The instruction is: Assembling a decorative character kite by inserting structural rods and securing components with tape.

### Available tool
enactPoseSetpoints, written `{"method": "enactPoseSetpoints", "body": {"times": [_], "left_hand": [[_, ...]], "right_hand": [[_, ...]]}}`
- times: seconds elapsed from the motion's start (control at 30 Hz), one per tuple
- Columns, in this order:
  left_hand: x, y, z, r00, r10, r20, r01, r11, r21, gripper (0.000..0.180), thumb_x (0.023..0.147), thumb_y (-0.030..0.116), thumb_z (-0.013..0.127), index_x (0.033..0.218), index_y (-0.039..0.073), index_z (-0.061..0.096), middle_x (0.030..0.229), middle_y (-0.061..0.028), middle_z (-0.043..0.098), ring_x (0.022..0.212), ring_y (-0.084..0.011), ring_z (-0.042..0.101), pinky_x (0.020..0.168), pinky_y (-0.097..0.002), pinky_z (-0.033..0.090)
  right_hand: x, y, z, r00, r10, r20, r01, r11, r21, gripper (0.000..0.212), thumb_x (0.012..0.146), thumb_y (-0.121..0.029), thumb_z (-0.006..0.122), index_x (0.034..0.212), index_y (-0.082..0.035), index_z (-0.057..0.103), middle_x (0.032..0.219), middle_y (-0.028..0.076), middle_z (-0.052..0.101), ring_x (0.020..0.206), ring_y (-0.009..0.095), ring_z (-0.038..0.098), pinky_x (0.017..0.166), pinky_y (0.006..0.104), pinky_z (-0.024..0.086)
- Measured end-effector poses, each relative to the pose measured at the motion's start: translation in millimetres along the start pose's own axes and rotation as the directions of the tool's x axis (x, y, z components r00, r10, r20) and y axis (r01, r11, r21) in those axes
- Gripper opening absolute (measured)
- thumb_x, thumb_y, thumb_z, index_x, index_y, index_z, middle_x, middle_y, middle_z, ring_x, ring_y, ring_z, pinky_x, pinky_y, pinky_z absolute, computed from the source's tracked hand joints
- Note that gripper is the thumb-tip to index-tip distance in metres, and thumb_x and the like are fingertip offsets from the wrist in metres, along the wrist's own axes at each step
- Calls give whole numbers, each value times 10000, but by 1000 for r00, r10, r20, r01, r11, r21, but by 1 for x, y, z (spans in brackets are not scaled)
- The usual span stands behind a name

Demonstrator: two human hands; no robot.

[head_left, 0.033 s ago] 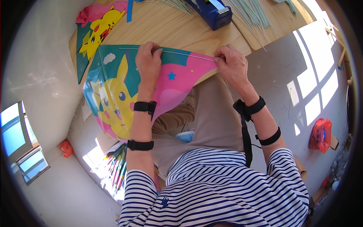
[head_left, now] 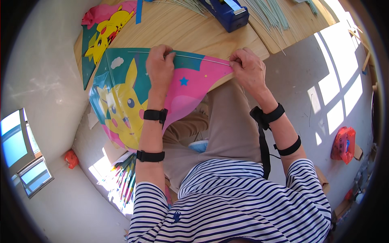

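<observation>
A kite sheet [head_left: 190, 89] in pink and dark green, printed with a yellow cartoon character, drapes over the near table edge toward my lap. Along its upper edge runs a thin white rod [head_left: 200, 59]. My left hand [head_left: 159, 69] is closed in a pinch on the rod around mid-length, its fingertips partly hidden. At the pointed right corner, my right hand [head_left: 249, 72] pinches the rod's end together with the sheet. The rod's left end lies on the green part, beyond my left hand.
A blue tape dispenser [head_left: 229, 16] stands at the table's far side, near a bundle of pale thin rods [head_left: 269, 16]. Another printed kite sheet [head_left: 99, 44] lies at the far left. Colourful rolled pieces [head_left: 127, 178] sit low on my left. A red bag [head_left: 343, 146] rests on the floor at right.
My left hand has shifted very slightly to the right along the rod. My right hand and the kite look unchanged.
</observation>
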State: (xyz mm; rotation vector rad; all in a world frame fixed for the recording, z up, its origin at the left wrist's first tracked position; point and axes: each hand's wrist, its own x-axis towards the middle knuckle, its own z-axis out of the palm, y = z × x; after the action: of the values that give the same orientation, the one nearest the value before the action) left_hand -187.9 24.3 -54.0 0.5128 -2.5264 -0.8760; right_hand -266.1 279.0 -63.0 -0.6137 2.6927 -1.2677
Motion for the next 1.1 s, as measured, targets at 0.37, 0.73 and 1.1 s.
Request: {"method": "enactPoseSetpoints", "body": {"times": [0.37, 0.73, 1.1], "left_hand": [[-11, 44, 34, 930, 268, 253, -264, 963, -52, 112, 760, -16, 701, 846, 33, 649, 859, -125, 583, 826, -325, 603, 710, -406, 490], [-12, 44, 37, 930, 271, 248, -269, 962, -44, 75, 747, 23, 705, 787, 54, 650, 819, -127, 569, 816, -353, 593, 702, -460, 484], [-12, 43, 35, 931, 250, 264, -250, 968, -34, 92, 769, 8, 706, 839, 25, 649, 858, -128, 580, 833, -328, 599, 713, -405, 482]], "right_hand": [[0, -2, 0, 1000, -3, 1, 3, 1000, 3, 34, 807, -112, 674, 837, -97, 666, 871, 71, 650, 840, 299, 656, 721, 409, 511], [0, -2, -1, 1000, -11, 4, 11, 1000, 5, 37, 807, -110, 675, 835, -93, 658, 864, 71, 650, 832, 300, 656, 716, 407, 510], [0, -8, -4, 997, 53, 52, -53, 999, -14, 114, 784, -162, 726, 834, -85, 659, 883, 74, 649, 834, 296, 652, 718, 413, 501]]}}
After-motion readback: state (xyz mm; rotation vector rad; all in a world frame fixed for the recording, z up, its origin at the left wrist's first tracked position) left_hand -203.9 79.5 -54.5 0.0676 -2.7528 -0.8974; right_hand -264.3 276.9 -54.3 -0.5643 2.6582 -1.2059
